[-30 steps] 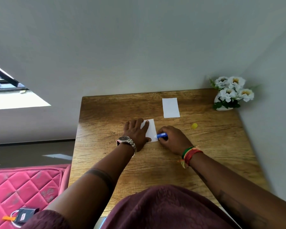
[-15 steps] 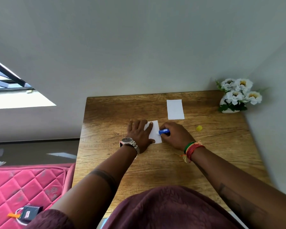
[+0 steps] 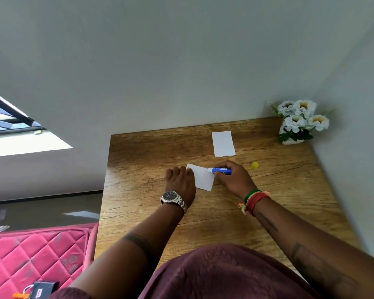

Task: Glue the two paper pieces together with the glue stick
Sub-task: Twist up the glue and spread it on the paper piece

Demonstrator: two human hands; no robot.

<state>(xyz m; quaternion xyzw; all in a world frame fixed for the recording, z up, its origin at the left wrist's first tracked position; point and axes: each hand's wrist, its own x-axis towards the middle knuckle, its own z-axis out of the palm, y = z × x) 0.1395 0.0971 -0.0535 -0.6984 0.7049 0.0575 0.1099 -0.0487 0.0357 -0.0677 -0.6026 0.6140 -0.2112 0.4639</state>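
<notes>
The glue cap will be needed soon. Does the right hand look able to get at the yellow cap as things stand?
Probably yes. The yellow cap lies on bare table just beyond the right hand, nothing between them, but that hand holds the glue stick.

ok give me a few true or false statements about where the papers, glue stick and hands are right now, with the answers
1. The right hand holds the blue glue stick with its tip on the near paper. True.
2. The left hand is lifted off the table. False: it rests at that paper's left edge, steadying it.
3. The second paper is stacked on the first. False: it lies apart, farther back.
4. The yellow cap lies on the table right of the right hand. True.
5. The flowers sit at the back right corner. True.
</notes>
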